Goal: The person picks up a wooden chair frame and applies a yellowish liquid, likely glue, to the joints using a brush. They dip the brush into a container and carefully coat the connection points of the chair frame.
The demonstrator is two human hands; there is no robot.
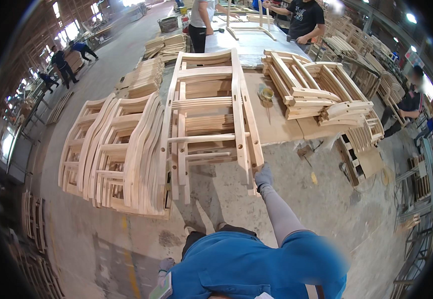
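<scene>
My right hand (264,177), in a grey glove at the end of my outstretched arm, is closed on the near end of a pale wooden chair back frame (249,129). That frame lies at the right side of a middle stack of chair back frames (205,72), which have curved posts and cross rails. Low at my left side, my gloved left hand (166,264) hangs beside my blue shirt, apart from the frames. Its fingers are too small and partly hidden to read. A flat, pale green rectangular thing (162,289) shows just below it.
Stacked chair back frames (126,149) stand at the left. More wooden frames (316,89) lie on a cardboard-covered surface (281,127) at the right, near a small container (265,93). Two people work at a far table (251,45); another person (411,102) stands at the far right.
</scene>
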